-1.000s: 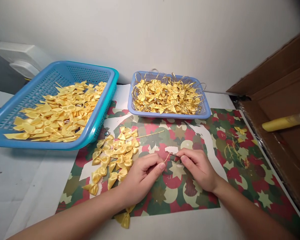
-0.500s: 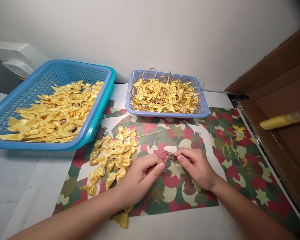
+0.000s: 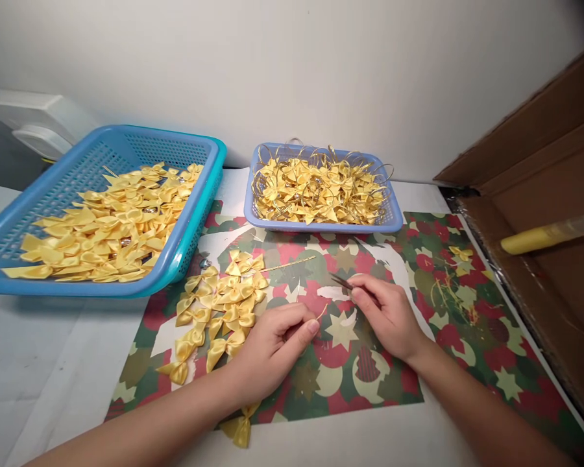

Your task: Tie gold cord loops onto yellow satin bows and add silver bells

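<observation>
My left hand is pinched shut on a thin gold cord, whose short end sticks out past the thumb. Anything else inside that hand is hidden. In my right hand is a dark, slim-pointed, tweezer-like tool, its tip aimed left and apart from the cord. Yellow satin bows lie in a group just left of my left hand. One more bow shows below my left forearm. A straight gold strand rests on the patterned sheet.
On the left, a blue basket nested in a teal one holds many yellow bows. Bows with gold loops fill a smaller lilac-blue basket at the back. Cord scraps lie right. A yellow tube juts from the cardboard.
My right hand has drawn up and slightly right, taking the tool's tip away from the cord. My left hand has stayed nearly in place. The view has shifted slightly.
</observation>
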The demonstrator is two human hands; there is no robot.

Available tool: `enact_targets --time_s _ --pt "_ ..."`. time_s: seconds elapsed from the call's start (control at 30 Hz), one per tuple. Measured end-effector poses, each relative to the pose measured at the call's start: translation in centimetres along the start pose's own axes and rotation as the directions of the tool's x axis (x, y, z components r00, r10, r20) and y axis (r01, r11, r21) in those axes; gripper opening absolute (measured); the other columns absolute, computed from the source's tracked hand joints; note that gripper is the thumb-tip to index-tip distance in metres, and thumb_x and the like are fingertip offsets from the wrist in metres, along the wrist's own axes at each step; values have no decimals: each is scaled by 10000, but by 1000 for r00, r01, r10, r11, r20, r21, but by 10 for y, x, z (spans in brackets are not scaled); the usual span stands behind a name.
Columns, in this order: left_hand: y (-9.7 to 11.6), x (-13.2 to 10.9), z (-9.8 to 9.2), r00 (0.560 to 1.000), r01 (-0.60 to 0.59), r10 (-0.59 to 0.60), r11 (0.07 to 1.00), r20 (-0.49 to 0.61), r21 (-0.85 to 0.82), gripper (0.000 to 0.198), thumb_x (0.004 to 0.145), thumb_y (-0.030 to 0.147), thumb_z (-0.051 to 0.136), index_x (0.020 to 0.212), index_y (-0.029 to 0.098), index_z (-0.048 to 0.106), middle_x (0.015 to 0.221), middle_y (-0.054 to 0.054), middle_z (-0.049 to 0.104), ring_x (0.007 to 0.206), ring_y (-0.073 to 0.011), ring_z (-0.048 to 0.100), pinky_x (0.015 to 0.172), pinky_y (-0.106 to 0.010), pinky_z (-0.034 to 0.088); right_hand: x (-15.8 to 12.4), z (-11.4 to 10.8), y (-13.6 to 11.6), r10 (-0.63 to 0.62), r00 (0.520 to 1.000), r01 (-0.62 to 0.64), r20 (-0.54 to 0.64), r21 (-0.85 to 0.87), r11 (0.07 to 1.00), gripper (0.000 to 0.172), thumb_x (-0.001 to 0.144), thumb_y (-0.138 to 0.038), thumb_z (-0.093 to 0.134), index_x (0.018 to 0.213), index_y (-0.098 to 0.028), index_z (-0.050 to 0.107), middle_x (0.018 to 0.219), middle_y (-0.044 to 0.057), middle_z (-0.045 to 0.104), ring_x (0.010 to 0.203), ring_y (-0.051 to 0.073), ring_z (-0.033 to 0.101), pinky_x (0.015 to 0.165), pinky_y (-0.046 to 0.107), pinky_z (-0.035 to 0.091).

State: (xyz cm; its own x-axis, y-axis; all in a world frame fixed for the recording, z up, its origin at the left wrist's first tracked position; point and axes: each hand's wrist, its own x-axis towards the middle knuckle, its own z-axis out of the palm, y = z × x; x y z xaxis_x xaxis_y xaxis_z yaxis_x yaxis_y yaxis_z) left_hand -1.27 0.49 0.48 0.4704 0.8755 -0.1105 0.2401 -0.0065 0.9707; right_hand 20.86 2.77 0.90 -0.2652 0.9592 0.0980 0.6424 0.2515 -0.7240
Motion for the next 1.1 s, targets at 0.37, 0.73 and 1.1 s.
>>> enact_targets --time_s 0.37,0.73,1.1 --pt "27 -14 2 907 -416 418 875 48 247 227 944 196 432 745 184 541 686 -22 594 645 -146 495 622 -284 383 14 -12 12 -32 982 -66 -185 -496 866 242 857 -360 609 977 -164 687 1048 136 655 967 328 555 832 454 440" --pt "17 -34 31 600 -717 726 302 335 628 308 910 180 571 606 198 522 628 40 517 573 -120 387 669 -275 398 -30 29 -72 201 593 -754 780 626 -201 324 734 -445 769 807 -154 647 703 4 602 698 108 596 688 201 478" --pt "6 -52 37 607 -730 665 250 435 636 67 877 245 663 825 205 652 815 67 684 727 -97 510 652 -258 401 4 -7 -63 279 762 -647 584 700 303 374 808 -550 668 819 -178 643 607 -74 261 505 61 139 412 167 185"
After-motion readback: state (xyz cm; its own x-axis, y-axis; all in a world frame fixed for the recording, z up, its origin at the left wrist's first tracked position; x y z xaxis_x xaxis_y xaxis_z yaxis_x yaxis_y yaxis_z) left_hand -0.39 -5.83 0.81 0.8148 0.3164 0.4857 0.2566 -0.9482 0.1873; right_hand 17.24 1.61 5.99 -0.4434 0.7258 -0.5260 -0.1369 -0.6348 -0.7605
